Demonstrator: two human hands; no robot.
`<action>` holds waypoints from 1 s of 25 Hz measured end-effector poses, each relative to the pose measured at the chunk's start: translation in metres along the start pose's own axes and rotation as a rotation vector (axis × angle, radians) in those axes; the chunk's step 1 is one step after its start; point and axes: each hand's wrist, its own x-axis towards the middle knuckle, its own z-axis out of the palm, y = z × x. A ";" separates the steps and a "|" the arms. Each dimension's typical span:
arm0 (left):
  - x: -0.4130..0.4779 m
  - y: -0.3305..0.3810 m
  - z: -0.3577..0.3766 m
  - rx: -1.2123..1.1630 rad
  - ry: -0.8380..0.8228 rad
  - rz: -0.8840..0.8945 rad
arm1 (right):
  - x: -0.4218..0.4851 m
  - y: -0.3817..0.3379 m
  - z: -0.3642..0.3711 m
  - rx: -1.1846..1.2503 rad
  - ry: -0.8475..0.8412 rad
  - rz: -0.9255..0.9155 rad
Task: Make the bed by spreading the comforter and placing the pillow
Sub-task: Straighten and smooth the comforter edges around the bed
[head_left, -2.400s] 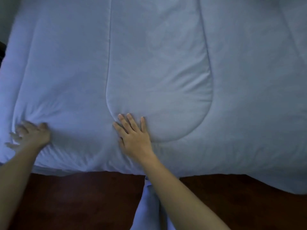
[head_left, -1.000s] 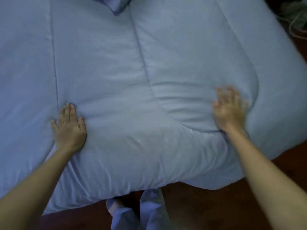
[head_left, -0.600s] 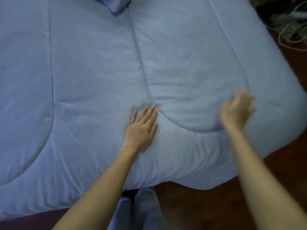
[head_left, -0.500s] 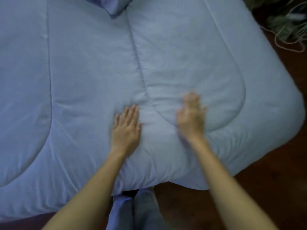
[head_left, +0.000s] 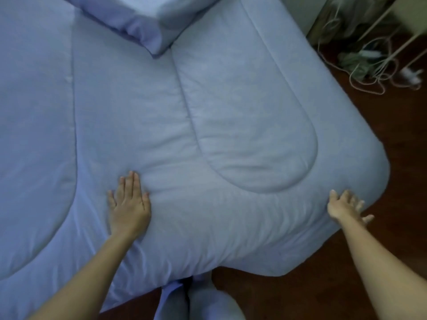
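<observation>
A light blue quilted comforter [head_left: 208, 116] covers the bed and hangs over its near edge and right corner. A matching blue pillow [head_left: 147, 17] lies on it at the top, only partly in view. My left hand [head_left: 129, 204] presses flat on the comforter near the front edge, fingers together and pointing away from me. My right hand [head_left: 344, 206] rests with fingers spread against the comforter's rounded right corner, holding nothing.
Dark wooden floor [head_left: 392, 144] runs along the right side and the front of the bed. A tangle of white cables [head_left: 369, 65] and thin white furniture legs stand at the upper right. My trouser legs [head_left: 198, 299] touch the bed's near edge.
My right hand has swept from the middle of the comforter out to its right corner. My left hand has stayed flat near the front edge. More of the pillow shows at the top.
</observation>
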 end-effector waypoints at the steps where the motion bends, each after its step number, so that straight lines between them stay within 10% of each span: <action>1: 0.002 0.005 -0.002 -0.034 0.003 -0.027 | -0.003 -0.010 -0.004 0.030 0.087 -0.028; 4: 0.012 0.038 -0.015 -0.179 0.051 -0.094 | -0.027 -0.077 0.002 0.130 0.199 -0.413; 11: 0.059 0.172 -0.018 -0.474 0.276 -0.008 | -0.050 -0.236 0.041 -0.283 -0.190 -1.349; 18: 0.080 0.397 0.031 -0.648 0.384 0.162 | 0.220 -0.100 -0.053 -0.088 0.206 -0.896; 23: -0.002 0.536 0.073 -0.433 0.133 0.628 | 0.319 0.057 -0.088 -0.085 -0.166 -0.317; 25: -0.035 0.531 0.096 -0.154 0.071 0.752 | 0.313 0.077 -0.087 -0.051 -0.056 -0.196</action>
